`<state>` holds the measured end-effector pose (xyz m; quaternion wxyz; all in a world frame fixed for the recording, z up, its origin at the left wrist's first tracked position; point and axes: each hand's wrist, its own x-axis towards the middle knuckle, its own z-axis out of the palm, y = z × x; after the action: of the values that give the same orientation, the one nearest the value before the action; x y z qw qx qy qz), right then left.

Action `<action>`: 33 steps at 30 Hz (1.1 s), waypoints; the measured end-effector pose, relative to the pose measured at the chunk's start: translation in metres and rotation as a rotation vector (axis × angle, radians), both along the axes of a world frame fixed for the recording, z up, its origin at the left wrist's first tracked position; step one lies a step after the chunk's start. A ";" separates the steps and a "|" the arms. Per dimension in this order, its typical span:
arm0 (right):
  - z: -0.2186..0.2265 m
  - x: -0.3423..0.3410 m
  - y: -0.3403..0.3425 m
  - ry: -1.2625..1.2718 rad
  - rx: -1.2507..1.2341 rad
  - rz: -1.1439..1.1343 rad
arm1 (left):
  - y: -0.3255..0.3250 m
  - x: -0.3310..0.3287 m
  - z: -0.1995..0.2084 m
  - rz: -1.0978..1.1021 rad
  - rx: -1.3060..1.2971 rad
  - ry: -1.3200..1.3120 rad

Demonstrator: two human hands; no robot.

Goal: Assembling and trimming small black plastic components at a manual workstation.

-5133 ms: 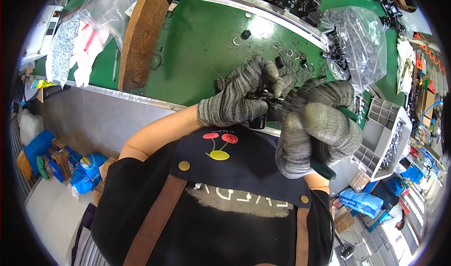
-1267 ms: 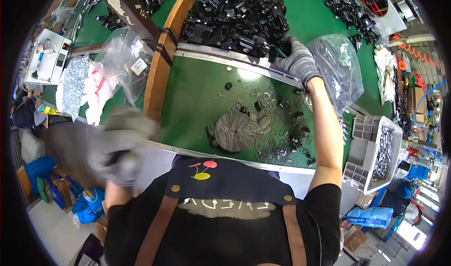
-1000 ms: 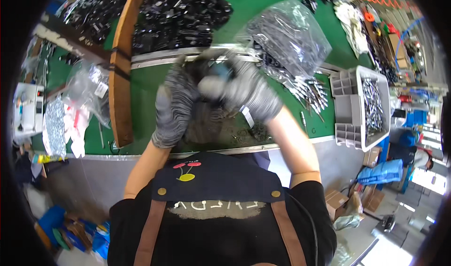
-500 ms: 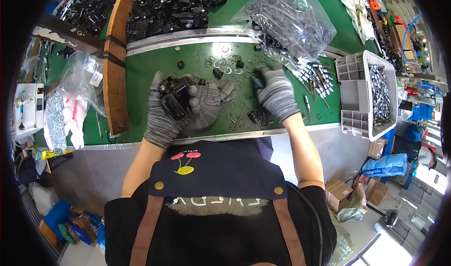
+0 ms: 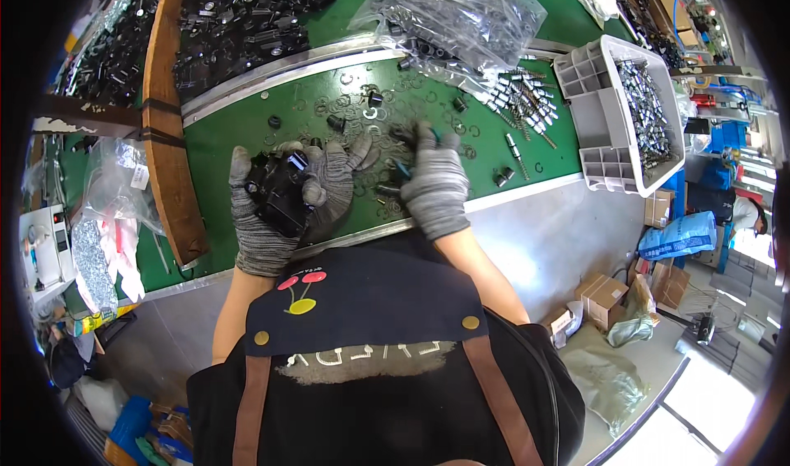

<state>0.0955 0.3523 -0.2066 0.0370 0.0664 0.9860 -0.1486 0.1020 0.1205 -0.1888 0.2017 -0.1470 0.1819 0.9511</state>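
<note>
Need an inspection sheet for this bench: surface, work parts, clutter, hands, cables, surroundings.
Surface: green tabletop, with a wooden board along its left.
Work parts: black assembly at the left hand; teal-handled tool at the right, mostly hidden.
Clutter: ring clips and black caps scattered loose; spring pins piled near the grey crate; clear plastic bag of dark parts behind.
Hands: both gloved; left hand cradles the assembly, right hand appears closed around the tool.
Cables: blue hose or cable at upper right, off the work area.
Surroundings: cardboard box and blue sack at right.
</note>
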 end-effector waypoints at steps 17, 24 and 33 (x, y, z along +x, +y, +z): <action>0.007 -0.045 0.119 0.071 0.271 -0.277 | 0.002 0.007 -0.018 0.163 -0.375 0.289; 0.002 -0.038 0.138 0.158 0.197 -0.076 | 0.011 0.002 -0.017 0.096 -0.349 0.353; 0.024 -0.043 0.143 0.154 0.268 -0.040 | 0.010 0.005 -0.021 0.115 -0.360 0.313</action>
<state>0.0524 0.4949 -0.1831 -0.0511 0.0788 0.9954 -0.0208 0.1070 0.1308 -0.2094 0.0869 -0.0414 0.3690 0.9244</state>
